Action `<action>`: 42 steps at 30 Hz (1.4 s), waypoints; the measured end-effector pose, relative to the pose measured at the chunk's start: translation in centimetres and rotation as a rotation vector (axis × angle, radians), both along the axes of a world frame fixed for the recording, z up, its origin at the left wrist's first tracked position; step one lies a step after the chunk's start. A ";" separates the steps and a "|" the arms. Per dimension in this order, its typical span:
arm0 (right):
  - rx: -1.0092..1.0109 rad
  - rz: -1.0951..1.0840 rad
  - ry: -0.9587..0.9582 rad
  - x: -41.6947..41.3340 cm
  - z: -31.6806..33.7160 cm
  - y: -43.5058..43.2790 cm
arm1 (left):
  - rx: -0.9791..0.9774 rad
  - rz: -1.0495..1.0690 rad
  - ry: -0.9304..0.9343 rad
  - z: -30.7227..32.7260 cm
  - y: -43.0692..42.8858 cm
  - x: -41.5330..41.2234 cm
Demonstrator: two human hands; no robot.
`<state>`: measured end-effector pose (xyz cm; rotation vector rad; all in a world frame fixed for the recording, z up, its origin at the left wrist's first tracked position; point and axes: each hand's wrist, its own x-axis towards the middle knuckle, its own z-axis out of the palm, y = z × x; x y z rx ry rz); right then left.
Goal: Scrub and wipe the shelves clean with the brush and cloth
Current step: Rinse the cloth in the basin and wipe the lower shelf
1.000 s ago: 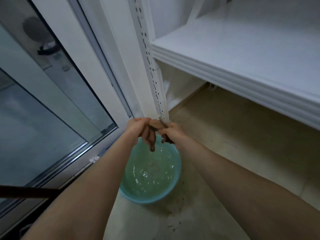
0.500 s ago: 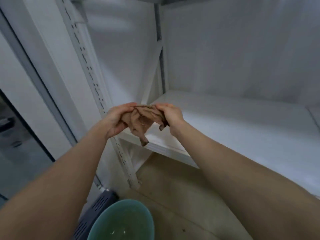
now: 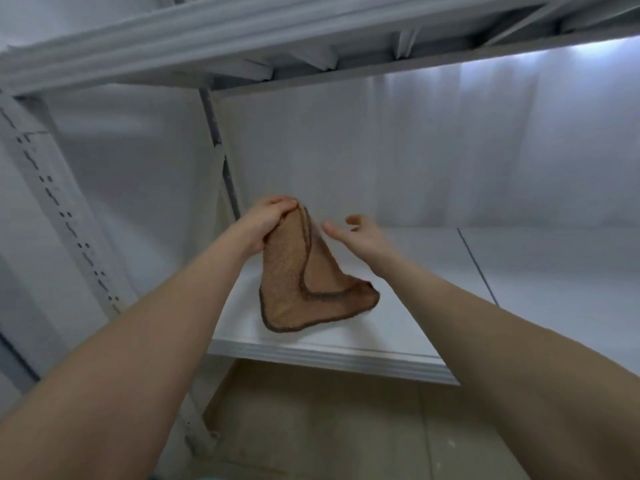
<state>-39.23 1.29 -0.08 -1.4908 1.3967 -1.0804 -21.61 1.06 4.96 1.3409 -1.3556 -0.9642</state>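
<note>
my left hand (image 3: 268,223) pinches the cloth (image 3: 301,282) by its top corner; it hangs long-axis down, over the shelf (image 3: 433,306). my right hand (image 3: 360,233), open and empty, is just beside it.
</note>
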 end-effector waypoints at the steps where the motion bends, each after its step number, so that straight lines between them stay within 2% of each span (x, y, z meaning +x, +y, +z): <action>1: -0.005 0.125 -0.006 0.3 0.1 0.4 | 0.014 -0.058 -0.066 0.0 0.0 -1.3; 3: 0.010 0.273 -0.008 1.0 0.0 0.9 | 0.016 -0.150 -0.149 0.2 0.1 -3.1; 5: -0.020 0.191 0.154 1.3 -0.3 0.9 | -0.076 -0.169 -0.228 0.7 0.0 -3.7; 7: -0.060 0.061 0.352 0.6 -0.9 0.3 | -0.210 -0.073 -0.358 1.3 -0.3 -2.8; 8: -0.057 0.000 0.386 0.0 -1.1 -0.1 | -0.257 -0.017 -0.409 1.5 -0.5 -2.0; 11: -0.066 -0.195 0.319 -1.8 -0.7 -1.4 | -0.301 0.043 -0.510 2.0 -1.6 0.5; 13: -0.141 -0.280 0.259 -2.1 0.5 -2.2 | -0.350 0.097 -0.542 2.3 -2.1 1.3; 16: -0.290 -0.331 0.207 -2.2 2.0 -2.7 | -0.434 0.184 -0.425 2.6 -2.2 1.7; 18: -0.297 -0.252 0.217 -2.8 1.7 -2.6 | -0.365 0.121 -0.397 2.0 -1.8 2.1; 19: -0.251 -0.153 0.291 -3.2 1.3 -2.4 | -0.271 0.041 -0.416 1.3 -1.5 2.4; 22: 0.063 0.159 0.598 -4.3 -0.7 -1.2 | 0.186 -0.245 -0.512 -2.2 -0.5 3.6; 24: 0.332 0.278 0.693 -4.6 -2.0 -0.2 | 0.482 -0.368 -0.613 -4.7 0.1 4.0; 26: 0.533 0.374 0.729 -4.7 -3.2 0.4 | 0.632 -0.439 -0.687 -6.5 0.5 4.1; 29: 0.519 0.312 0.715 -4.8 -4.4 0.0 | 0.608 -0.432 -0.705 -7.9 0.1 3.6; 31: 0.339 0.142 0.711 -4.8 -4.9 -0.7 | 0.412 -0.298 -0.714 -8.5 -1.0 2.9; 33: 0.146 -0.061 0.665 -4.7 -5.3 -1.5 | 0.137 -0.062 -0.735 -9.1 -2.2 2.0; 34: 0.100 -0.150 0.618 -4.7 -5.4 -1.7 | 0.074 0.040 -0.754 -9.5 -2.6 1.5; 35: 0.079 -0.201 0.614 -4.6 -5.6 -1.7 | 0.087 0.108 -0.795 -9.9 -2.8 1.2; 38: 0.168 -0.158 0.751 -4.6 -6.5 -1.4 | 0.322 0.134 -0.968 -12.0 -2.5 0.9; 40: 0.228 -0.158 0.810 -4.1 -7.6 -1.2 | 0.394 0.126 -0.992 -13.6 -2.2 1.0; 42: 0.270 -0.160 0.776 -3.6 -8.8 -1.3 | 0.412 0.140 -1.007 -14.8 -2.2 1.1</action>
